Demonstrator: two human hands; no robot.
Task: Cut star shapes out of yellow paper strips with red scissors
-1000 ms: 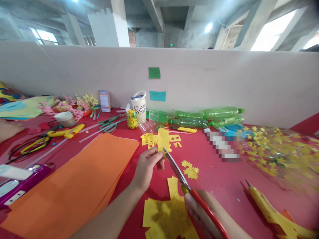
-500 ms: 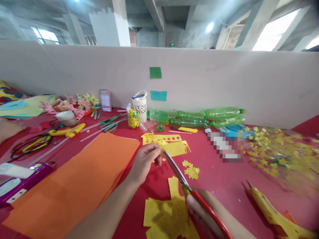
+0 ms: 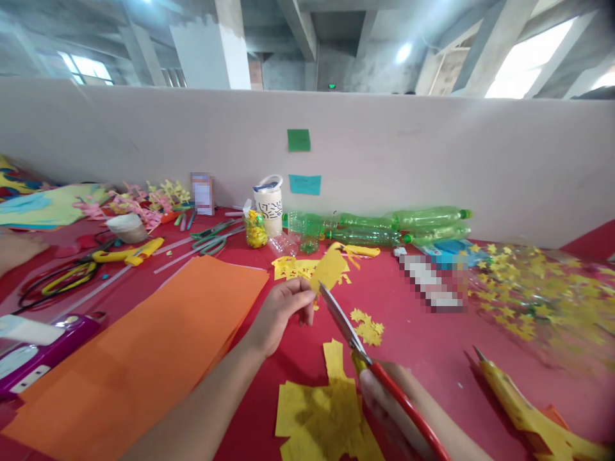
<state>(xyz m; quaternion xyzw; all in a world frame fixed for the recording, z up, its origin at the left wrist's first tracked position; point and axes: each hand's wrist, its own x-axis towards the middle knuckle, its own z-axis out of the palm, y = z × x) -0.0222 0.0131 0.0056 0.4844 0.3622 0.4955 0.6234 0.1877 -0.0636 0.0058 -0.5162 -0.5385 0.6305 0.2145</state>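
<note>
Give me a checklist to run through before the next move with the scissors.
1. Strip held: ok, pinched in the left hand.
2. Scissors gripped: ok, in the right hand.
3. Fingertips well away from the points: not ok, they look close to the blade tips.
4. Blades apart: cannot tell, the gap is too small to read.
5. Stars out of the tips' line: ok, piled on the table to the right of the blades.
</note>
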